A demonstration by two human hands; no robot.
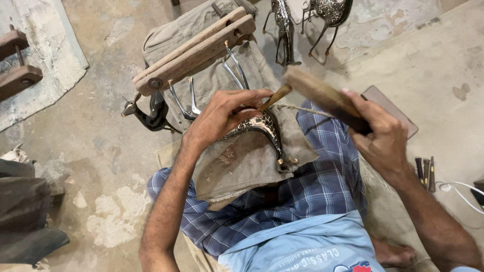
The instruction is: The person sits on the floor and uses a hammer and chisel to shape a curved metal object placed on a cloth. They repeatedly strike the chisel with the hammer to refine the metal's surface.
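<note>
My left hand (222,115) pinches a small wooden-handled chisel (275,96) and presses its tip onto a black metal animal figure with engraved silver patterning (262,127). The figure lies on a worn khaki cloth (242,166) spread over my lap. My right hand (379,132) grips a blurred wooden mallet (322,96), raised just right of the chisel's top end. A wooden clamp of two bars (194,50) sits beyond the cloth, with shiny metal legs (189,98) sticking out beneath it.
Two finished patterned animal figures (285,30) stand at the top on the concrete floor. Another black figure (148,113) lies left of the clamp. Several small chisels (425,171), a flat brown slab (385,100) and a white cable (461,191) lie to the right.
</note>
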